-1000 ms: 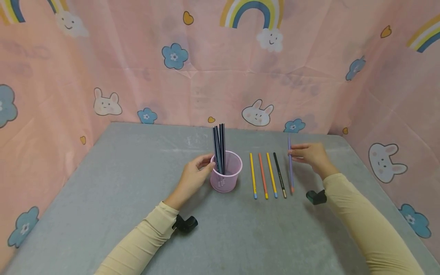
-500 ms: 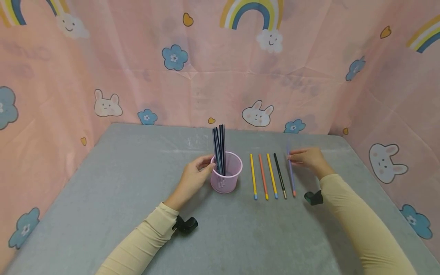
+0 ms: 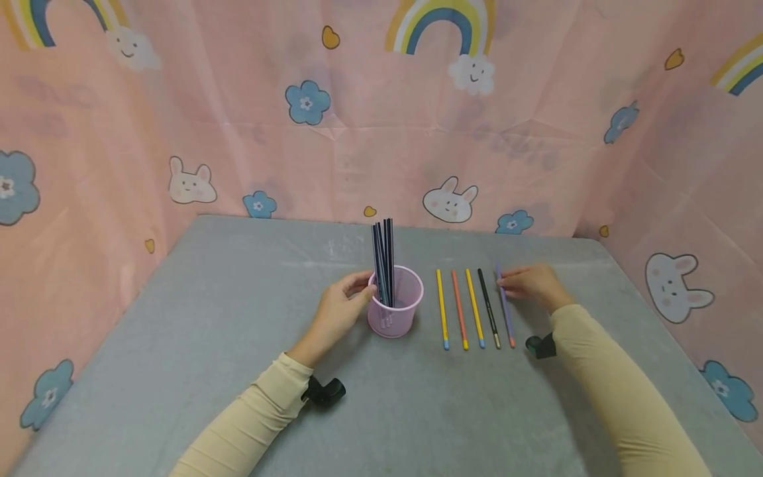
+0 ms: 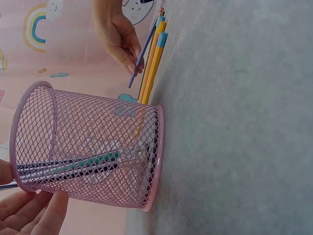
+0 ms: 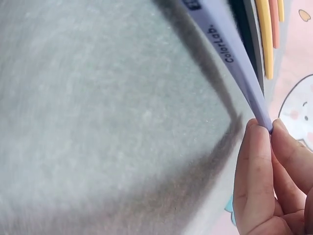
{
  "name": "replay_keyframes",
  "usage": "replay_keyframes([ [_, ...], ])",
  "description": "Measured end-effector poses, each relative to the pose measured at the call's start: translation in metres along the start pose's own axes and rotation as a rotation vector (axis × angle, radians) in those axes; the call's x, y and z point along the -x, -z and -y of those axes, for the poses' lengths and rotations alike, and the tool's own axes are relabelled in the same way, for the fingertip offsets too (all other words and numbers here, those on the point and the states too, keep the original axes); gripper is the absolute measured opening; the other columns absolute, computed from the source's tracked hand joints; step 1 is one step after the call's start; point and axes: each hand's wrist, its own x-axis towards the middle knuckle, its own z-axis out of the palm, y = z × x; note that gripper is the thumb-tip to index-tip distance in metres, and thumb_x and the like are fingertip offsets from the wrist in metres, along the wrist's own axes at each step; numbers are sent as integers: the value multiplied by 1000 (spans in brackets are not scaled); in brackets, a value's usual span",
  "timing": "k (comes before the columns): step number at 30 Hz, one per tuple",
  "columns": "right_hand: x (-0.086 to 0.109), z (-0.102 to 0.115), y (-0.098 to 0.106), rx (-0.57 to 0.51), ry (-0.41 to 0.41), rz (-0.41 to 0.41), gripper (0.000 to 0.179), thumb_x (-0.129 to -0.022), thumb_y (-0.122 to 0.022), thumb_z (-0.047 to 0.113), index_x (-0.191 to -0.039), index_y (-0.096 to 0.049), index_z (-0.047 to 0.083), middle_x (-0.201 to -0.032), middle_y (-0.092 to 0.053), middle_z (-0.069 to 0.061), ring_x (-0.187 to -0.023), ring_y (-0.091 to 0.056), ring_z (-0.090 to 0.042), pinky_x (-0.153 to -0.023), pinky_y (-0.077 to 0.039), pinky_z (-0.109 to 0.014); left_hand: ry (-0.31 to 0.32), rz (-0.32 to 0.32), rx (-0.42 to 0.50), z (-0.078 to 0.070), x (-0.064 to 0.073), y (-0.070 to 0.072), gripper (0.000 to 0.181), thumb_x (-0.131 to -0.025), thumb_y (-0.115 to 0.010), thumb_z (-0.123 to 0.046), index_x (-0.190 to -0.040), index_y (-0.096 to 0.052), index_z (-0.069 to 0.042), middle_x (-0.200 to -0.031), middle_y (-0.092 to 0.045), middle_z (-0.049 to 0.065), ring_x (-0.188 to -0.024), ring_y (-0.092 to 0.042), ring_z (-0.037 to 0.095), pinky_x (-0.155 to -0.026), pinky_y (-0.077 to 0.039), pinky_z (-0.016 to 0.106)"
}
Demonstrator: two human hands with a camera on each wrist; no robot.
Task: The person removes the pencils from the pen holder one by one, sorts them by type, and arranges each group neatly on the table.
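Observation:
My left hand (image 3: 336,317) holds the rim of a pink mesh pen cup (image 3: 396,324), which stands upright on the table. Several slim dark sticks (image 3: 383,265) lean in the cup on that side; their lower ends look pale and clear through the mesh (image 4: 132,154). To the right, my right hand (image 3: 536,286) pinches a purple pencil (image 3: 507,317) near its far end between thumb and fingers. In the right wrist view the purple pencil (image 5: 230,54) slants up from the fingertips, with "ColorLab" printed on it. Its red end points towards me.
Left of the purple pencil, a row lies side by side: a yellow pencil (image 3: 442,308), an orange pencil (image 3: 459,308), another yellow pencil (image 3: 475,308) and a black pencil (image 3: 489,308). A pink patterned cloth (image 3: 357,152) hangs behind the grey table (image 3: 268,265).
My right hand has come slightly nearer and lowered the far end of the purple pencil, bringing it beside the row. My left hand stays on the cup.

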Motion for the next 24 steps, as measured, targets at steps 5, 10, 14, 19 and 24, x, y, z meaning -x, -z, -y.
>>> replay_keyframes([
  [5,-3,0,-3,-46,-31,-8,45,-92,-69,6,-129,-56,-15,-74,-70,8,-68,-67,-2,-69,-61,-21,10,5,3,1,2,1,34,-97,-64,-15,-128,-64,-2,-126,-69,15,-118,-65,28,-106,-50,43],
  [10,-8,-1,-7,-58,-61,-53,39,-90,-71,3,-123,-61,-14,-69,-69,8,-63,-66,-3,-64,-60,-21,7,8,9,2,1,1,35,-97,-64,-15,-129,-64,-2,-126,-68,14,-119,-65,28,-107,-50,42],
  [14,-10,-3,-11,8,-51,-63,45,-90,-70,3,-128,-56,-17,-70,-68,8,-61,-64,-1,-62,-59,-20,8,18,12,2,3,1,35,-97,-64,-14,-129,-63,0,-126,-68,16,-119,-65,29,-106,-50,42],
  [19,-13,-5,-12,110,3,-55,44,-92,-69,9,-125,-58,-17,-74,-70,5,-61,-63,1,-62,-58,-18,16,8,1,0,3,2,36,-97,-64,-14,-130,-63,-1,-127,-68,16,-120,-64,29,-106,-50,43],
  [24,-5,-5,-6,204,39,-81,49,-95,-66,20,-132,-57,-10,-118,-71,-23,-81,-71,-6,-87,-60,-32,4,6,-17,-2,1,1,35,-97,-64,-15,-129,-63,-2,-127,-68,16,-119,-64,29,-107,-49,44],
])
